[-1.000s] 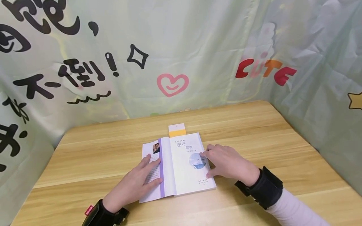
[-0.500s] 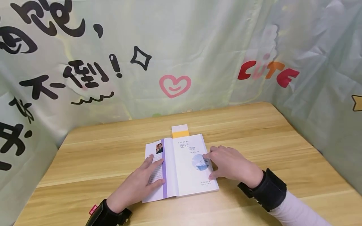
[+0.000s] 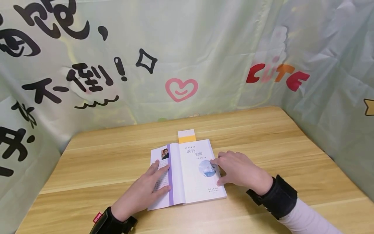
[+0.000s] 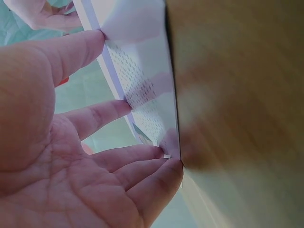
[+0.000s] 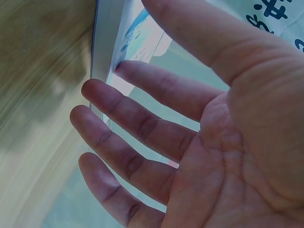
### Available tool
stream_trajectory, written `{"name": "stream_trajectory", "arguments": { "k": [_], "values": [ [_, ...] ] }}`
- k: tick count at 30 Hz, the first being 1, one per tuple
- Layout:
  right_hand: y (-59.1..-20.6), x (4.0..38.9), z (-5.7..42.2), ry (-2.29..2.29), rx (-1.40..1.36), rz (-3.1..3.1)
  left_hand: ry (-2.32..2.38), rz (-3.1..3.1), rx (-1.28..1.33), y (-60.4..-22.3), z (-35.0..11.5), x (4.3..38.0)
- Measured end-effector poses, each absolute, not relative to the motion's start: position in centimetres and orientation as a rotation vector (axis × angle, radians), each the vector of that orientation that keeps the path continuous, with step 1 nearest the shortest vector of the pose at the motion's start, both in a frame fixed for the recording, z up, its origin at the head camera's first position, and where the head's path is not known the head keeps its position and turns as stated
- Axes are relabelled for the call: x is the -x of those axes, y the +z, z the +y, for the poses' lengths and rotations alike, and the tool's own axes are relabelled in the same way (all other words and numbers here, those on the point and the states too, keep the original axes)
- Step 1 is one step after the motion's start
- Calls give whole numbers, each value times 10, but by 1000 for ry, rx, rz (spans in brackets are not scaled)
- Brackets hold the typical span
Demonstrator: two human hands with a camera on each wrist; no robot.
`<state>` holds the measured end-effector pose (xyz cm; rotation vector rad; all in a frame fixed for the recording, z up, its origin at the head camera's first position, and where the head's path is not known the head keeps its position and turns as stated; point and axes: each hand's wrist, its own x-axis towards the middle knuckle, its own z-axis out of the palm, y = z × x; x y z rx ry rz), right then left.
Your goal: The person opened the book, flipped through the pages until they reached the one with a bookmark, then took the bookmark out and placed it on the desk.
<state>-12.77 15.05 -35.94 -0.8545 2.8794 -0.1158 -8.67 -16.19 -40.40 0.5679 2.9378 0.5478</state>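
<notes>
An open book (image 3: 194, 182) lies on the wooden table, its title page with a round blue picture on the right. On the left is the cover flap (image 4: 142, 71), with a small photo, printed text and a purple stripe. My left hand (image 3: 140, 193) rests on this flap, fingers spread and fingertips pressing it down. At the book's right edge, my right hand (image 3: 239, 172) touches the title page with thumb and index fingertip. Its other fingers (image 5: 128, 114) extend loosely beside the page block in the right wrist view. Neither hand grips anything.
A white and yellow card (image 3: 186, 136) sticks out from the book's top edge. Behind the wooden table (image 3: 111, 146) hangs a pale green printed cloth (image 3: 216, 48), which also runs along both sides. Black bands (image 3: 276, 198) wrap both wrists.
The whole scene has shifted slightly right and down in the head view. Both hands keep their places on the book, and the book stays open at the same page.
</notes>
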Motion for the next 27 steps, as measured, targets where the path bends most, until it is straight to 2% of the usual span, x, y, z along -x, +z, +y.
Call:
{"name": "stream_trajectory", "arguments": {
  "k": [27],
  "values": [
    [-360,134,158,33,926,2929,493,2982,-667,-391,-167,82]
  ]
}}
